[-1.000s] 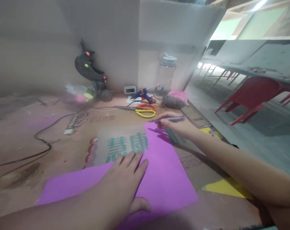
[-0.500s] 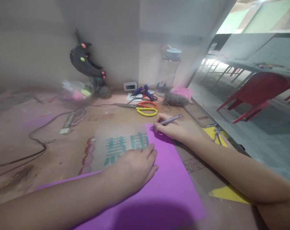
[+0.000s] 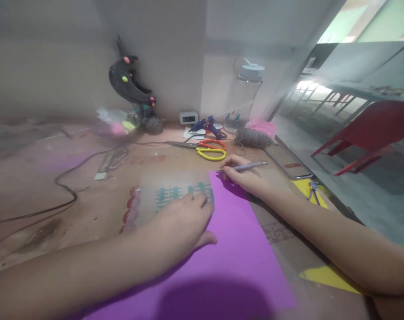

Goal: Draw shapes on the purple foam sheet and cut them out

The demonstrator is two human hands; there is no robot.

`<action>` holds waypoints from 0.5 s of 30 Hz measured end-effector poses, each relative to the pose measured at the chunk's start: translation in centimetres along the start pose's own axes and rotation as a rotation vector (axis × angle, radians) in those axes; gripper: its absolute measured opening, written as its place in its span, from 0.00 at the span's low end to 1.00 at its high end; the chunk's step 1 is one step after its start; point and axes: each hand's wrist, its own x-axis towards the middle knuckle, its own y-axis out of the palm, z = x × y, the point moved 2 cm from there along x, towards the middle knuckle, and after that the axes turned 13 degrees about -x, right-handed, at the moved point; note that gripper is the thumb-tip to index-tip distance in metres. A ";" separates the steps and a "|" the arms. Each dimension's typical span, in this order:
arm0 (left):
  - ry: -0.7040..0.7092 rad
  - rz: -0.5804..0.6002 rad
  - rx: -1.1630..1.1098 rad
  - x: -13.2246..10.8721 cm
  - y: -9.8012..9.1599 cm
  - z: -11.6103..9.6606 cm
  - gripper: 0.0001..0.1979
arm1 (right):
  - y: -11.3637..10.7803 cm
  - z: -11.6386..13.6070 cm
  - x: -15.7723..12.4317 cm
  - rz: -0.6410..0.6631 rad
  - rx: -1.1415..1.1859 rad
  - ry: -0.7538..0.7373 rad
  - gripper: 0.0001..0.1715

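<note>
My right hand is closed around a grey pen, its tip at the top left corner of a purple sheet of paper. My left hand lies palm down over the paper's inner left edge, thumb out to the side and fingers slightly bent. Beneath and beyond its fingers, a pale panel with teal printed characters shows on the work surface, partly covered by the hand. My left forearm hides much of the paper's left part.
Past the paper lie scissors with red and yellow handles, a blue glue gun, grey yarn and a clear bottle. At right are a phone-like frame and a compass. A black cord runs along the left.
My left hand's fingers have bent and drawn back a little, with the thumb spread out. The pen lies flatter in my right hand. The whole view has shifted slightly.
</note>
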 end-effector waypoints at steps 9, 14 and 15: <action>-0.286 0.236 -0.066 -0.3 0.0 -1.5 0.61 | -0.1 -1.1 0.1 -0.106 -0.094 -0.076 0.13; -0.340 0.173 -0.216 -0.3 -1.2 0.5 0.42 | -0.8 -0.7 -0.2 -0.214 0.041 -0.040 0.16; -0.338 0.144 -0.280 -0.2 -1.8 1.4 0.29 | -1.1 -0.4 -0.2 -0.247 0.089 -0.035 0.17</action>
